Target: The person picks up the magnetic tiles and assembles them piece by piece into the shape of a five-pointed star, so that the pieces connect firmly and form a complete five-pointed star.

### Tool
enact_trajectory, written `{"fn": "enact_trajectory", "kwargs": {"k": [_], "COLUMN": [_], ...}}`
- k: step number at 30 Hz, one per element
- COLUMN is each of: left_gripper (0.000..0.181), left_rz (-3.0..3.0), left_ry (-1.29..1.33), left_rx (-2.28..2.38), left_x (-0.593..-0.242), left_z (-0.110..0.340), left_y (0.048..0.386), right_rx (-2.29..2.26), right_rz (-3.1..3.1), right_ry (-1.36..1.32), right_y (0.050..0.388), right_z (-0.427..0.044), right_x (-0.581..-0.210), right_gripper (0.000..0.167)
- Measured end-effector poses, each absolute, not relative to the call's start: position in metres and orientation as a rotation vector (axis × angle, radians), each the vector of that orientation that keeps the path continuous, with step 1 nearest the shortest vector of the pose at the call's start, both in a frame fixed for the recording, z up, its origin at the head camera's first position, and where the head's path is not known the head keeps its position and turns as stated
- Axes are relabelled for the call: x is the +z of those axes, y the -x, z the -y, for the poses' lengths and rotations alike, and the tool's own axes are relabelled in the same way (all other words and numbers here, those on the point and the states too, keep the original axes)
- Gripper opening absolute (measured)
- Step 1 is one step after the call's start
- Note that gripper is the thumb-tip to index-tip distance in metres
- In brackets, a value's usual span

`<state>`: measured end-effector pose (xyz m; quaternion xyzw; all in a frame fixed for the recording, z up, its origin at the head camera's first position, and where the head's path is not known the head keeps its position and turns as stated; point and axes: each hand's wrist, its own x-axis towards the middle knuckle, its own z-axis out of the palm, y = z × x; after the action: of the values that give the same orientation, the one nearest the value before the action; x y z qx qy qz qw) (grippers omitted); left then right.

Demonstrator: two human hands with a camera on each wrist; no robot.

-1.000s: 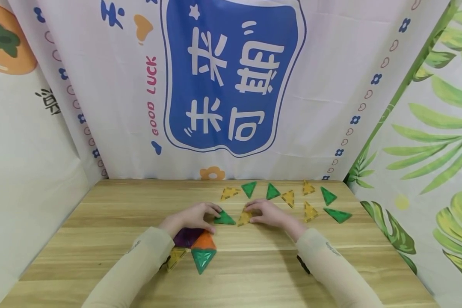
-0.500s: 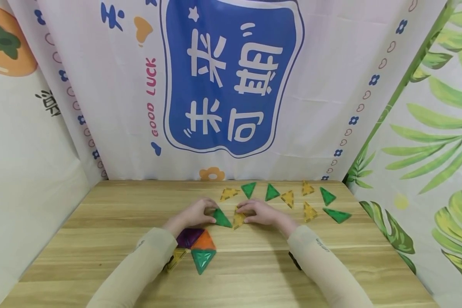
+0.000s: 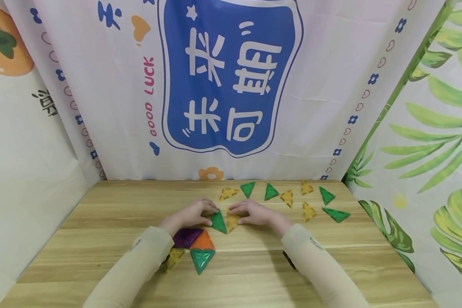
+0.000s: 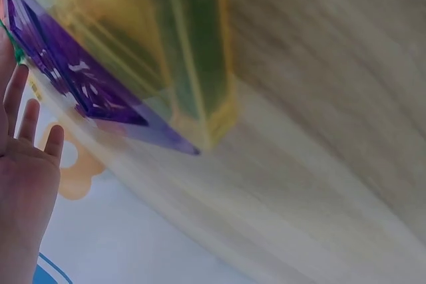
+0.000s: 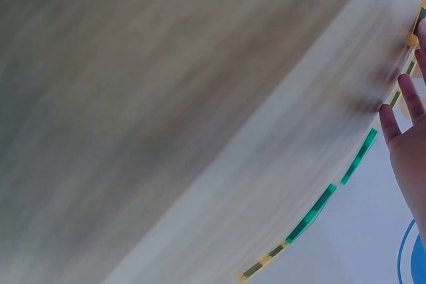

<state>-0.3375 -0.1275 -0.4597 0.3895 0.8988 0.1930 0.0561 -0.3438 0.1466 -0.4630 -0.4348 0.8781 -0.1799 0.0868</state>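
Your left hand (image 3: 195,213) is pinching a translucent green triangular plastic tile (image 3: 218,221), while your right hand (image 3: 255,213) is gripping a translucent yellow triangular plastic tile (image 3: 232,220) just beside it. Both tiles are sitting over the middle of the wood-grain table (image 3: 262,267), leaning close at their near tips; you cannot tell whether those are touching. You seem to be lining up the facing edges, so holding each tile lightly by its outer side is leaving the seam free of fingertips. Matching the near tips, then closing the wider far gap evenly, should be working best. Your left sleeve (image 3: 148,248) is hanging near the purple, orange, green and yellow tile cluster (image 3: 203,241), so mind that wrist.
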Motion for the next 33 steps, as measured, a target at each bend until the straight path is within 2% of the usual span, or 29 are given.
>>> {"fn": "enact_trajectory", "kwargs": {"k": [12, 23, 33], "left_gripper": [0.041, 0.041, 0.041], "left_rz": [-2.685, -2.663, -2.637], "left_ry": [-1.161, -1.174, -1.149], "left_rx": [0.564, 0.556, 0.591], "left_x": [-0.453, -0.452, -0.452], "left_z": [0.131, 0.132, 0.132], "left_y": [0.335, 0.333, 0.331], "right_rx": [-0.557, -0.788, -0.608], "right_rz": [-2.558, -2.71, -2.859], "right_ry": [1.349, 1.099, 0.816], "right_y": [0.344, 0.362, 0.379], "right_z": [-0.132, -0.155, -0.174], "right_x": [-0.463, -0.461, -0.462], "right_gripper": [0.04, 0.042, 0.062]}}
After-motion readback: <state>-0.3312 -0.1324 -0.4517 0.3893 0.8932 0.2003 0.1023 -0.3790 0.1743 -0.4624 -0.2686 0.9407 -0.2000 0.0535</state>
